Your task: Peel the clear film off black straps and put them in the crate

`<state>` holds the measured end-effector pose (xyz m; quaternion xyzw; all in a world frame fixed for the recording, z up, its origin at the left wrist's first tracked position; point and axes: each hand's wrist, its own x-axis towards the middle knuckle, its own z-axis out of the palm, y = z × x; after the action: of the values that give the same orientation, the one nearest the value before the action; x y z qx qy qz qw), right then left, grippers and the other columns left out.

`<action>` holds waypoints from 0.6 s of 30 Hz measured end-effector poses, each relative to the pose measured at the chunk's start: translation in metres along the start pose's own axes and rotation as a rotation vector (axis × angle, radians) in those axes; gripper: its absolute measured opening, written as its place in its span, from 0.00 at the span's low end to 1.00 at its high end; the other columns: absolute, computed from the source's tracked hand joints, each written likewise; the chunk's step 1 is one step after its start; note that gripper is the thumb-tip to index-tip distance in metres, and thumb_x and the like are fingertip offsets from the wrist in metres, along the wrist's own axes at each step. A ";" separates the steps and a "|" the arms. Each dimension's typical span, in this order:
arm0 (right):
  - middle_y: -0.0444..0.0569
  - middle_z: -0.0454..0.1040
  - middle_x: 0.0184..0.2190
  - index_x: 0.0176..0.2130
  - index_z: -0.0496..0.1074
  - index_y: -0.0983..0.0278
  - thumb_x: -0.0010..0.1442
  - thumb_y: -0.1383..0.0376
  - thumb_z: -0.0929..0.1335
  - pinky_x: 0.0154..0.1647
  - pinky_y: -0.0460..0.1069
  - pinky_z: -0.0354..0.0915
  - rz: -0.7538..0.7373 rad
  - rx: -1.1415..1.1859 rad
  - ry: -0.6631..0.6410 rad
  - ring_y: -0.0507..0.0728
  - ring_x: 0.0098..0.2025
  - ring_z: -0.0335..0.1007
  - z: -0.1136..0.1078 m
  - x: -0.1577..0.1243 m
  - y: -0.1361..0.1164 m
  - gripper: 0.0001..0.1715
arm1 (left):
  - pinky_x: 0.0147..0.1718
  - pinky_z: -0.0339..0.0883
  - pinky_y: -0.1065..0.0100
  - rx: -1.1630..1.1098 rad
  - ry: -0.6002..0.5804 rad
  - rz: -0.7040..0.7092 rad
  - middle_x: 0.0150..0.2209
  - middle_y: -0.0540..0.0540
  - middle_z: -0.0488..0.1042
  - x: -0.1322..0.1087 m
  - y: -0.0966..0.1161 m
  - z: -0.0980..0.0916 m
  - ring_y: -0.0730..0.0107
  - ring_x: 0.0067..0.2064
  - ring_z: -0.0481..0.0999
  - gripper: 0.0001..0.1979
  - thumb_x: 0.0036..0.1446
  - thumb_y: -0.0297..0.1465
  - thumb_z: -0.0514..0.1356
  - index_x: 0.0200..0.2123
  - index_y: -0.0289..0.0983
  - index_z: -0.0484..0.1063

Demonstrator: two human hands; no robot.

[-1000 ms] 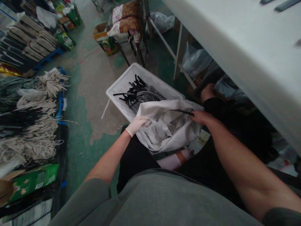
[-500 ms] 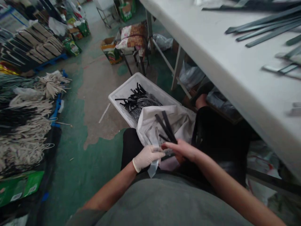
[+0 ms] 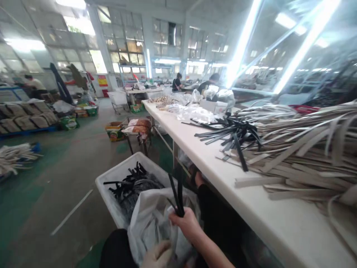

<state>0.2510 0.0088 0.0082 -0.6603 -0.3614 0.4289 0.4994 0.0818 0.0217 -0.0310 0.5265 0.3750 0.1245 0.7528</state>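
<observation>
My right hand (image 3: 189,225) is closed around a few black straps (image 3: 180,195), whose ends stick up above the fist. Low in the view, my gloved left hand (image 3: 158,255) is curled against the front of a white cloth bag (image 3: 147,204); its fingers are blurred and partly cut off, and what they hold cannot be made out. Beneath the hands, the bag drapes over the near end of a white plastic bin (image 3: 107,201). Inside the bin lies a bundle of dark straps (image 3: 134,186) with black ends.
Along my right runs a long white table (image 3: 206,160) with black straps (image 3: 237,130) and a big heap of beige straps (image 3: 312,156). Ahead stand a stool with a patterned cushion (image 3: 138,126) and a cardboard box (image 3: 114,131). Other people work farther back.
My view has swung up from the floor to the room and tabletop. The right hand still holds the black straps. My left hand now sits lower in view, and its pale shiny strip is no longer clear.
</observation>
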 end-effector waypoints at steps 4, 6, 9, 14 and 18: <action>0.41 0.68 0.20 0.24 0.74 0.66 0.50 0.62 0.70 0.27 0.45 0.54 -0.108 -0.181 0.004 0.50 0.25 0.60 0.006 -0.006 -0.017 0.09 | 0.41 0.68 0.62 -0.113 0.156 0.046 0.29 0.46 0.76 0.009 0.021 0.000 0.59 0.35 0.74 0.26 0.37 0.53 0.68 0.33 0.40 0.78; 0.40 0.67 0.19 0.24 0.74 0.65 0.50 0.62 0.71 0.26 0.45 0.52 -0.165 -0.307 0.030 0.50 0.25 0.60 0.008 -0.007 -0.026 0.09 | 0.34 0.67 0.63 -0.078 0.151 0.037 0.22 0.49 0.72 0.011 0.026 0.001 0.64 0.28 0.70 0.22 0.39 0.50 0.68 0.29 0.39 0.77; 0.40 0.68 0.19 0.23 0.74 0.64 0.51 0.62 0.71 0.26 0.46 0.51 -0.208 -0.414 0.057 0.50 0.24 0.60 0.007 -0.005 -0.041 0.09 | 0.33 0.65 0.64 0.023 0.025 0.064 0.20 0.50 0.70 0.013 0.021 0.006 0.66 0.26 0.69 0.16 0.40 0.45 0.69 0.26 0.39 0.75; 0.42 0.72 0.22 0.24 0.75 0.60 0.50 0.60 0.72 0.28 0.49 0.53 -0.241 -0.521 -0.001 0.54 0.26 0.64 0.009 -0.007 -0.054 0.07 | 0.44 0.65 0.61 0.025 0.041 0.102 0.32 0.49 0.78 0.021 0.014 0.003 0.58 0.39 0.74 0.19 0.38 0.46 0.68 0.32 0.41 0.78; 0.43 0.72 0.21 0.22 0.73 0.59 0.50 0.59 0.71 0.27 0.50 0.56 -0.270 -0.485 -0.031 0.57 0.27 0.67 0.010 -0.002 -0.057 0.09 | 0.39 0.65 0.61 0.025 0.085 0.138 0.28 0.50 0.76 0.022 0.022 -0.004 0.61 0.34 0.73 0.15 0.39 0.44 0.68 0.29 0.41 0.77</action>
<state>0.2381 0.0242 0.0625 -0.6996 -0.5460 0.2695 0.3740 0.0989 0.0469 -0.0218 0.5548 0.3710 0.1935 0.7192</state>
